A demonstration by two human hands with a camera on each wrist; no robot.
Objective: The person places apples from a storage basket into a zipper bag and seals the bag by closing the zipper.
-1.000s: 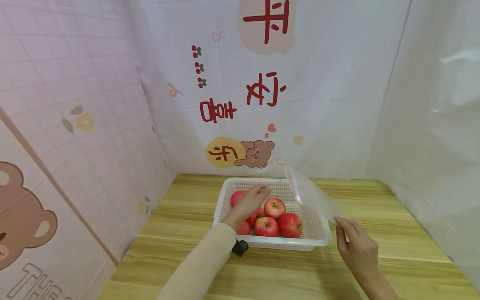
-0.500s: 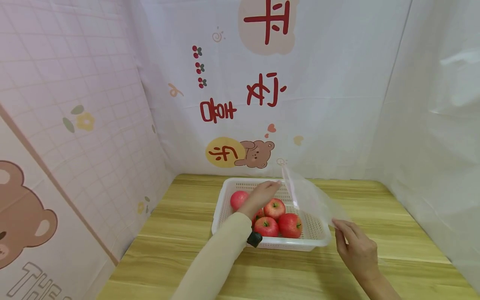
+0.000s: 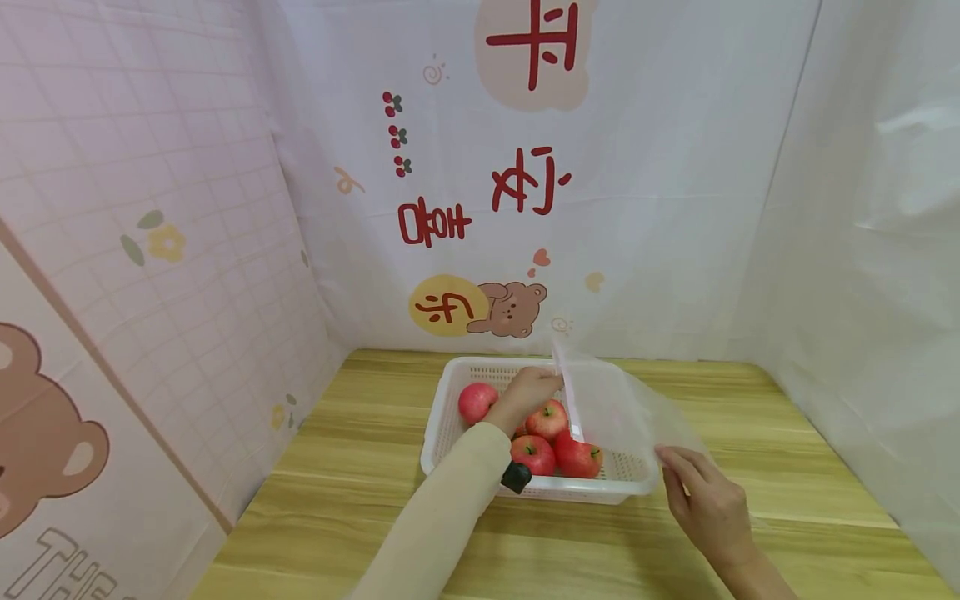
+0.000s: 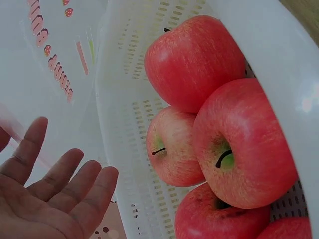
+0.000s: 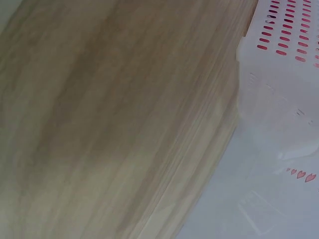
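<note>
A clear plastic bag with a pinkish edge slants over the right part of a white basket. In the left wrist view, small red prints show on the bag. My right hand pinches the bag's near end. At its pinkish edge is my left hand, above the apples. Its fingers are spread and fairly straight in the left wrist view, and the thumb is mostly cut off by the frame. Several red apples lie in the basket; the left forearm hides some. My right hand is outside the right wrist view.
The basket stands on a wood-grain table close to the back wall. White printed cloth covers the walls behind and on both sides. A dark wrist device is on the left arm, over the basket's front rim.
My left hand has moved right from above the apples to the bag's edge. The bag has tipped lower and left over the basket, and my right hand has shifted slightly down and left.
</note>
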